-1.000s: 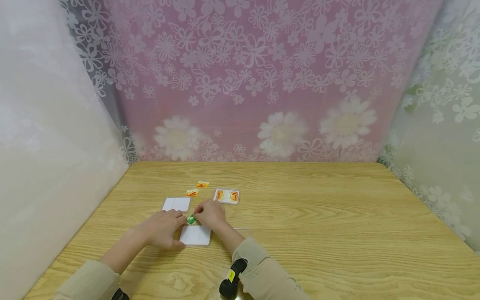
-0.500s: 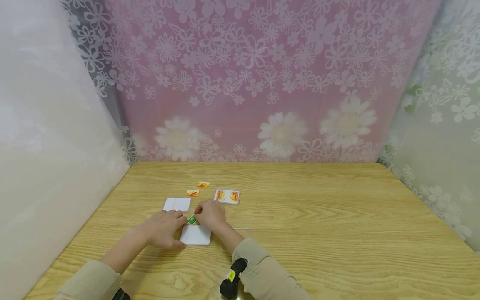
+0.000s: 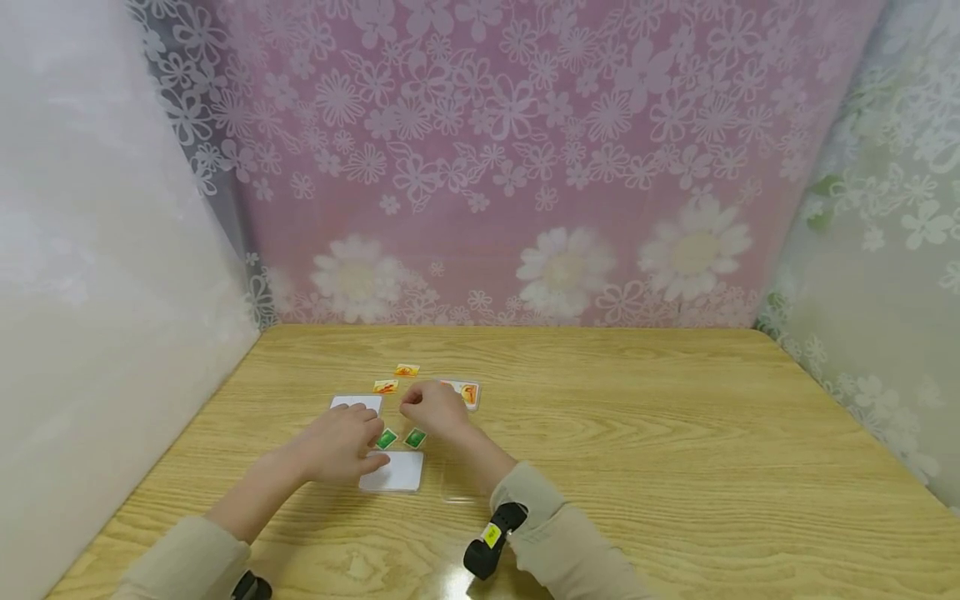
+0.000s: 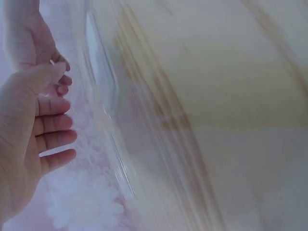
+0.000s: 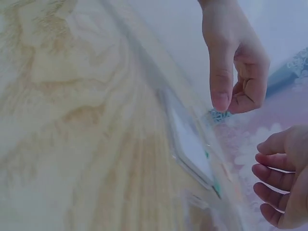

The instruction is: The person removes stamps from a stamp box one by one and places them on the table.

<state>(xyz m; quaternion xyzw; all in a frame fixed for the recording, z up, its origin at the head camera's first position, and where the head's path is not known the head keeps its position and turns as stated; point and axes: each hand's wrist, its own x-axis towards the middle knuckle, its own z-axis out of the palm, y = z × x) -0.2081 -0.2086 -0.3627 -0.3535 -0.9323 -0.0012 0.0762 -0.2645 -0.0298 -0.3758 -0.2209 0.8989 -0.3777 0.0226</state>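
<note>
Left grip [image 3: 337,443] and right grip [image 3: 442,413] hang released beside two green cards [image 3: 416,438], toward the tabletop's [image 3: 637,458] left edge. Two orange cards [image 3: 386,387] and two white cards [image 3: 405,474] lie about them; the right grip half hides one picture card [image 3: 470,395]. The wrist views alone bare the left fingers' [image 4: 57,122] undersides.

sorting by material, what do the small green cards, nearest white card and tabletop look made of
Green cards: probably printed paper or thin card, flat with pale borders; finish unclear. White card: smooth paper or card, perhaps in clear plastic, given the clear-looking rim. Tabletop: wood or wood-look laminate, from its grain; glare suggests slight gloss.
</note>
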